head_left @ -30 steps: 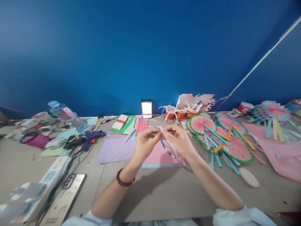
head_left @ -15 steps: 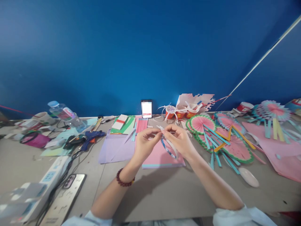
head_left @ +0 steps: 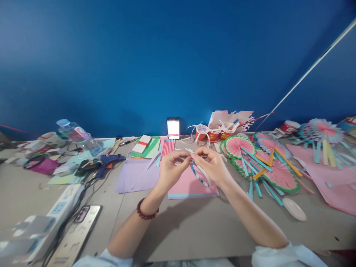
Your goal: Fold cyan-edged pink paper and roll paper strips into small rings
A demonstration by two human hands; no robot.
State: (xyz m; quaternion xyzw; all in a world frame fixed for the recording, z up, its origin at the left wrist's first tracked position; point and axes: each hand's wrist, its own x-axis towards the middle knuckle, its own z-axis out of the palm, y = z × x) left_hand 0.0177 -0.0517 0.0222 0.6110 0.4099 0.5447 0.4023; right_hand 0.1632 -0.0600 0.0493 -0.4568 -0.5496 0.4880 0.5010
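Both my hands meet above a pink paper sheet [head_left: 194,189] in the middle of the table. My left hand [head_left: 174,168] pinches a thin white and blue patterned strip [head_left: 200,177] between thumb and forefinger. From the other side my right hand [head_left: 211,165] pinches the same strip, fingertips almost touching those of the left. The strip bends down in a loop below the right fingers, and a short white end sticks up over the fingertips. Exactly how it is joined or folded there is hidden by the fingers.
Purple paper [head_left: 136,176] and pink rolled sticks [head_left: 168,148] lie near my left hand. A small lit screen [head_left: 173,129] leans on the blue wall. Watermelon paper fans [head_left: 278,172] spread to the right. Leftward are a glue gun [head_left: 107,163], a power strip [head_left: 59,211] and a phone [head_left: 76,235].
Almost nothing differs. Both hands keep their pinch on the strip, with only a very slight shift of the fingers.
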